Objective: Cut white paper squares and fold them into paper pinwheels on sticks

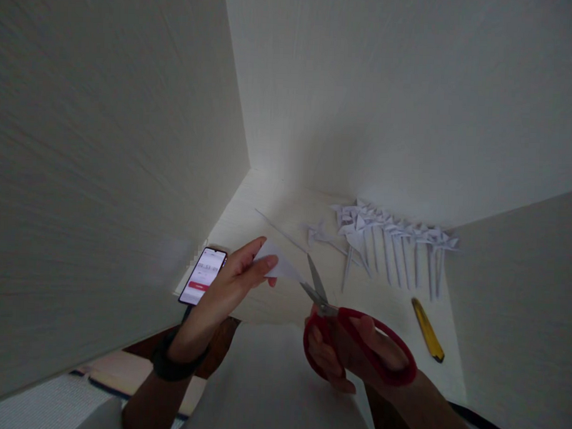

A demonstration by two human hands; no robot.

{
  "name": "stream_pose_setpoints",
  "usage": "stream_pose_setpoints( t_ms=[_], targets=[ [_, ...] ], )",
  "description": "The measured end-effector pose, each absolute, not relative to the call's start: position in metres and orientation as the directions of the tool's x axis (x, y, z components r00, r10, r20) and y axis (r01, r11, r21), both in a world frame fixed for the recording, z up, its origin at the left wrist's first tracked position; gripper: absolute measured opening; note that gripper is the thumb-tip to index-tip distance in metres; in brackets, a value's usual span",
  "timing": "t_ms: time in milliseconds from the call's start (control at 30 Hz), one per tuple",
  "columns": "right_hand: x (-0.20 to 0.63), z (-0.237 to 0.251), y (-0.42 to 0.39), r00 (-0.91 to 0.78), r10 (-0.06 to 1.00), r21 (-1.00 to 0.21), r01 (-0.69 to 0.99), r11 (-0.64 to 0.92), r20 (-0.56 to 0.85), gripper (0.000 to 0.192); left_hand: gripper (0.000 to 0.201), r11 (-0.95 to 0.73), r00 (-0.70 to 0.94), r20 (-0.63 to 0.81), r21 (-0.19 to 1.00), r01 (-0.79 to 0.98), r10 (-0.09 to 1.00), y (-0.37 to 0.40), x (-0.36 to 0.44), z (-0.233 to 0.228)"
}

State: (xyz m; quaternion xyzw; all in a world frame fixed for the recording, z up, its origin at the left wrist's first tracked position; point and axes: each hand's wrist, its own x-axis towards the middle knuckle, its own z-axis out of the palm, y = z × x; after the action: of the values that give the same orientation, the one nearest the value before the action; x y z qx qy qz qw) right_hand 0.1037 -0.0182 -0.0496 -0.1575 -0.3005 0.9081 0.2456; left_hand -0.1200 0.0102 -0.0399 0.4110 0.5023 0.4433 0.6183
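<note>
My left hand pinches a small folded white paper triangle between thumb and fingers, its pointed end facing right. My right hand holds red-handled scissors with fingers and thumb through the loops. The scissor blades stand apart, and the paper's tip is close to the lower blade; whether it lies between the blades I cannot tell. Beyond my hands a thin white stick lies on the white surface. Right of it is a single white paper pinwheel on a stick.
Several paper pinwheels on sticks lie in a row along the back wall, at the right. A yellow utility knife is near the right wall. A phone showing a timer lies by the left wall. White panels enclose three sides.
</note>
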Motion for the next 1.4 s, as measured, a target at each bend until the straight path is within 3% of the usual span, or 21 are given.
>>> stream_pose_setpoints(
  t_ms=[133, 300, 500, 667, 933, 1100, 1400],
  targets=[
    [0.099, -0.043, -0.021, -0.832, 0.525, -0.539, -0.364, -0.76, -0.179, 0.056, 0.022, 0.215, 0.094, -0.216, 0.976, 0.019, 0.972, 0.006, -0.118, -0.033],
    [0.096, -0.034, -0.027, -0.804, 0.54, -0.498, -0.372, -0.783, -0.248, 0.049, 0.025, 0.158, 0.103, -0.167, 0.984, 0.088, 0.981, 0.004, -0.119, -0.024],
    [0.098, -0.032, -0.034, -0.768, 0.551, -0.567, -0.307, -0.764, -0.327, 0.033, 0.027, 0.183, 0.125, -0.193, 0.98, 0.082, 0.973, 0.004, -0.119, -0.018],
    [0.1, -0.036, -0.035, -0.778, 0.543, -0.552, -0.314, -0.772, -0.316, 0.045, 0.022, 0.243, 0.197, -0.258, 0.965, 0.098, 0.946, 0.001, -0.117, -0.017],
    [0.104, -0.043, -0.039, -0.717, 0.589, -0.706, -0.194, -0.681, -0.372, 0.044, 0.025, 0.274, 0.197, -0.3, 0.95, 0.15, 0.933, -0.002, -0.118, -0.017],
    [0.101, -0.034, -0.033, -0.732, 0.564, -0.691, -0.178, -0.701, -0.383, 0.049, 0.026, 0.259, 0.237, -0.298, 0.949, 0.181, 0.925, -0.001, -0.118, -0.015],
    [0.097, -0.022, -0.029, -0.687, 0.606, -0.81, -0.043, -0.585, -0.401, 0.048, 0.028, 0.347, 0.231, -0.356, 0.934, 0.083, 0.905, -0.003, -0.112, -0.003]
  ],
)
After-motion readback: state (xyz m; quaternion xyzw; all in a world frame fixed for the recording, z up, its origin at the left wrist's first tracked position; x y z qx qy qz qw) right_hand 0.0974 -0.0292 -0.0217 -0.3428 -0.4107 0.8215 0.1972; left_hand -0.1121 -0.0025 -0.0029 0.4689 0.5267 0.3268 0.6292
